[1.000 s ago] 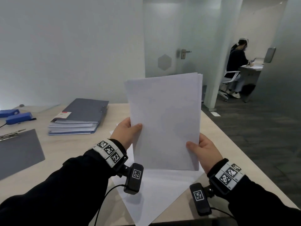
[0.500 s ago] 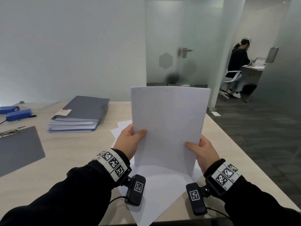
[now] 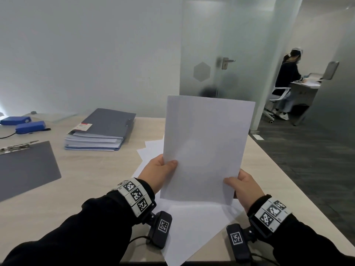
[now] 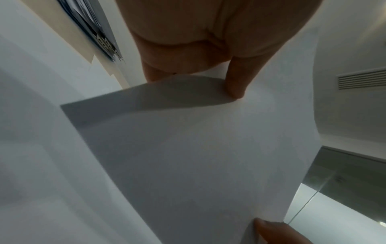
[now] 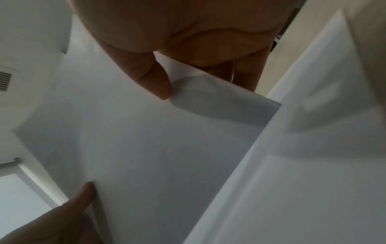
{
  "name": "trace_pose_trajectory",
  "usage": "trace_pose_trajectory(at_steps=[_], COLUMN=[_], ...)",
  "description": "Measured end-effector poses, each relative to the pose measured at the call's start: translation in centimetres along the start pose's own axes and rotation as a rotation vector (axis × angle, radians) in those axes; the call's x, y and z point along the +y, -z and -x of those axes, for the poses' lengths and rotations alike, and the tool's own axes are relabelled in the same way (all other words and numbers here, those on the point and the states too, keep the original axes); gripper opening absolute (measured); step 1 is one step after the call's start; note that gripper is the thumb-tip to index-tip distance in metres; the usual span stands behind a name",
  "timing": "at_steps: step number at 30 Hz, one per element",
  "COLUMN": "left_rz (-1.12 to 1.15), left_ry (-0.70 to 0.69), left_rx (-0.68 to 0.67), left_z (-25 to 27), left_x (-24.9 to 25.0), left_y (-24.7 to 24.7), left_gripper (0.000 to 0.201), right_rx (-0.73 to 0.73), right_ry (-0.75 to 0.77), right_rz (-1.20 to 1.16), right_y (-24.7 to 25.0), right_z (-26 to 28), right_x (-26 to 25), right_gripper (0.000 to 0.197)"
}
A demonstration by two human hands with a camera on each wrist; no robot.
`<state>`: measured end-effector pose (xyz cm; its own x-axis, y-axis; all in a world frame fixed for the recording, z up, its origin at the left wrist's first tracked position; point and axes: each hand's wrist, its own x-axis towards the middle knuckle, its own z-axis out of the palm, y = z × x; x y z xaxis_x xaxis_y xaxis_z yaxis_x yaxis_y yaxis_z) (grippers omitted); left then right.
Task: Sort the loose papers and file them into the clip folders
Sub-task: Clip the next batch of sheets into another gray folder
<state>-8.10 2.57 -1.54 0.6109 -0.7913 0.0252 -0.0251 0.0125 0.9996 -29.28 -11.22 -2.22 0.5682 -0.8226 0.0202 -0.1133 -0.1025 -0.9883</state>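
I hold a stack of blank white paper (image 3: 205,146) upright above the table. My left hand (image 3: 159,172) pinches its lower left edge, thumb on the front. My right hand (image 3: 243,186) pinches the lower right edge the same way. In the left wrist view the stack (image 4: 198,156) fills the frame under my left hand (image 4: 208,54). From the right wrist the sheets (image 5: 135,140) show below my right hand (image 5: 177,54). More loose sheets (image 3: 192,227) lie on the table beneath. A grey clip folder (image 3: 25,167) lies open at the left.
A full grey folder (image 3: 99,129) sits at the back of the light wooden table (image 3: 86,189). Two blue staplers (image 3: 28,126) lie at the far left. Right of the table edge is dark floor; a person sits at a far desk (image 3: 290,79).
The stack has come down and tilted slightly clockwise, its sheets now squared into one even edge. Both hands keep their grip low on the sides.
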Motion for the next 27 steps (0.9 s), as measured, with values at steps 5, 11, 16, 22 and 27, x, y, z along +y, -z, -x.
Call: trace_pose_trajectory(at_steps=[5, 11, 16, 22, 27], left_rz=[-0.012, -0.339, -0.642, -1.231, -1.467], left_ry=[-0.062, -0.066, 0.029, 0.447, 0.599], left_rx=[0.002, 0.140, 0.305, 0.195, 0.253], left_z=[1.2, 4.2, 6.1, 8.4, 10.2], left_x=[1.8, 2.2, 1.0, 0.0, -1.1], left_y=[2.8, 11.8, 21.2, 30.8, 36.7], left_gripper=[0.017, 0.015, 0.010, 0.052, 0.080], right_rx=[-0.015, -0.104, -0.129, -0.230, -0.256], right_ry=[0.082, -0.003, -0.099, -0.150, -0.152], right_rz=[0.024, 0.010, -0.081, -0.144, -0.150], right_y=[-1.8, -7.4, -13.5, -19.3, -22.2], right_z=[0.0, -1.3, -2.4, -2.9, -2.7], right_x=[-2.5, -2.7, -2.7, -3.6, -4.0], right_gripper=[0.030, 0.027, 0.024, 0.020, 0.019])
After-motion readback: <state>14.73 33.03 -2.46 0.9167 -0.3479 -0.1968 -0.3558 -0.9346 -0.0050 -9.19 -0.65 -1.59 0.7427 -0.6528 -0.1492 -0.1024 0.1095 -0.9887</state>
